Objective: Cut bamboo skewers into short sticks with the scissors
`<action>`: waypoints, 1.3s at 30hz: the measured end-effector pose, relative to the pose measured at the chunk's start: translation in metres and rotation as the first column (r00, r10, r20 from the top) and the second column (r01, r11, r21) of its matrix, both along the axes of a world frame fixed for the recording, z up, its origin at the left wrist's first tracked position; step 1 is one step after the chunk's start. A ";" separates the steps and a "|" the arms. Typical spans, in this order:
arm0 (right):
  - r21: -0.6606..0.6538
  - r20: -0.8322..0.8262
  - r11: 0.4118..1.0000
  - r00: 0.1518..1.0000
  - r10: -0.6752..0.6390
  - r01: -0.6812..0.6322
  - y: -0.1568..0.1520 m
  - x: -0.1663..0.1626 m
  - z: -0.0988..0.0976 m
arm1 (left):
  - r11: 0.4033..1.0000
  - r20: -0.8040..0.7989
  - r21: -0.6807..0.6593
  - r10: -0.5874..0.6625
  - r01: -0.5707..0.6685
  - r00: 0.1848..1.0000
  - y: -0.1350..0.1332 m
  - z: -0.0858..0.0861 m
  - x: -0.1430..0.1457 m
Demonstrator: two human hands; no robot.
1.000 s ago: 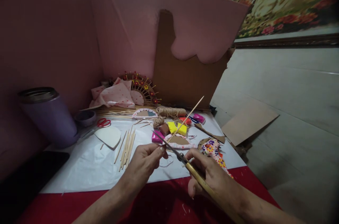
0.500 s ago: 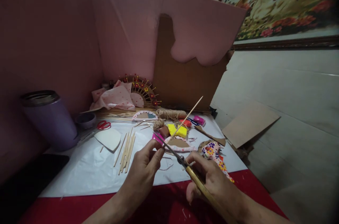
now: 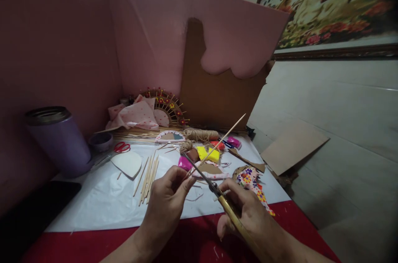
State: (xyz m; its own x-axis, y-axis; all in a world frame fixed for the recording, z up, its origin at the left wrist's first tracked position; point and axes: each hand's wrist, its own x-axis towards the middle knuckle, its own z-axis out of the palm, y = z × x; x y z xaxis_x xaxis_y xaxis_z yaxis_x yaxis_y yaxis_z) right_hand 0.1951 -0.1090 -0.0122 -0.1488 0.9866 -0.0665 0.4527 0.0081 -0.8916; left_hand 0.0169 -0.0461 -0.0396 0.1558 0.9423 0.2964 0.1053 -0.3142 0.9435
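Observation:
My left hand point(image 3: 169, 203) pinches the near end of a thin wooden skewer point(image 3: 224, 137) that slants up and to the right over the table. My right hand point(image 3: 245, 213) is wrapped round the yellow wooden handle of a knife point(image 3: 214, 190). Its dark blade runs up and left and crosses the skewer just beyond my left fingertips. Both hands hover over the front edge of a white sheet point(image 3: 102, 196) laid on a red tablecloth point(image 3: 192, 242).
On the sheet lie several loose skewers point(image 3: 148, 174), red-handled scissors point(image 3: 121, 147), a white half-round card point(image 3: 127, 162), twine point(image 3: 200, 133), bright clay blocks point(image 3: 209, 154) and flowered cloth point(image 3: 251, 182). A purple tumbler point(image 3: 57, 140) stands left, a pink-faced cardboard panel point(image 3: 217, 88) behind.
The skewer has shifted slightly right and its far tip sits a little further out. My hands stay close together with the blade still across the skewer.

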 end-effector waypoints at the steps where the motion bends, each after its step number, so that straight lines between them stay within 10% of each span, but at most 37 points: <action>1: 0.010 0.012 1.000 1.000 -0.009 0.009 0.000 -0.001 -0.001 | 0.999 -0.017 0.032 0.016 -0.016 1.000 0.000 0.001 0.000; 6: 0.034 -0.013 0.999 1.000 0.009 -0.009 -0.002 -0.005 -0.004 | 0.997 -0.082 0.063 0.046 -0.041 0.996 0.000 0.006 -0.003; 10: 0.085 0.076 0.996 0.997 -0.020 0.014 -0.004 -0.007 0.000 | 0.963 0.128 -0.220 -0.128 0.154 0.984 0.004 0.013 -0.007; 18: 0.094 0.149 0.996 0.989 -0.014 0.000 -0.004 0.002 0.002 | 0.521 0.504 -0.591 -0.357 0.616 0.786 0.020 0.011 -0.015; 20: 0.095 0.162 0.995 0.986 -0.032 0.017 -0.003 0.003 0.001 | 0.607 0.434 -0.566 -0.356 0.558 0.828 0.019 0.007 -0.011; 24: 0.138 0.147 0.988 0.985 -0.087 0.066 -0.002 0.000 -0.005 | 0.961 0.144 -0.206 -0.159 0.187 0.977 0.010 0.003 -0.001; 29: 0.159 0.179 0.987 0.982 -0.065 0.036 -0.003 -0.004 -0.007 | 0.978 0.153 -0.133 -0.138 0.158 0.979 0.007 0.007 -0.003; 32: 0.169 0.218 0.986 0.975 -0.034 -0.003 -0.002 -0.001 -0.003 | 0.846 0.312 -0.372 -0.272 0.381 0.910 0.013 0.010 -0.010; 37: 0.276 0.291 0.960 0.956 -0.045 -0.038 -0.002 0.006 -0.001 | 0.464 0.541 -0.554 -0.430 0.691 0.723 0.019 0.010 -0.019; 39: 0.319 0.297 0.947 0.953 -0.062 -0.037 -0.002 0.007 -0.003 | 0.479 0.534 -0.539 -0.441 0.692 0.721 0.018 0.009 -0.018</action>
State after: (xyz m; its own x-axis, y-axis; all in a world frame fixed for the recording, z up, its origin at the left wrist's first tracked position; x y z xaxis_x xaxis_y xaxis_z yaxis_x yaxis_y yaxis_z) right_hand 0.2022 -0.1113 -0.0156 -0.1587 0.9647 0.2101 0.6999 0.2600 -0.6653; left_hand -0.0009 -0.0277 -0.0304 0.7594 0.6078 -0.2322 -0.1588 0.5191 0.8398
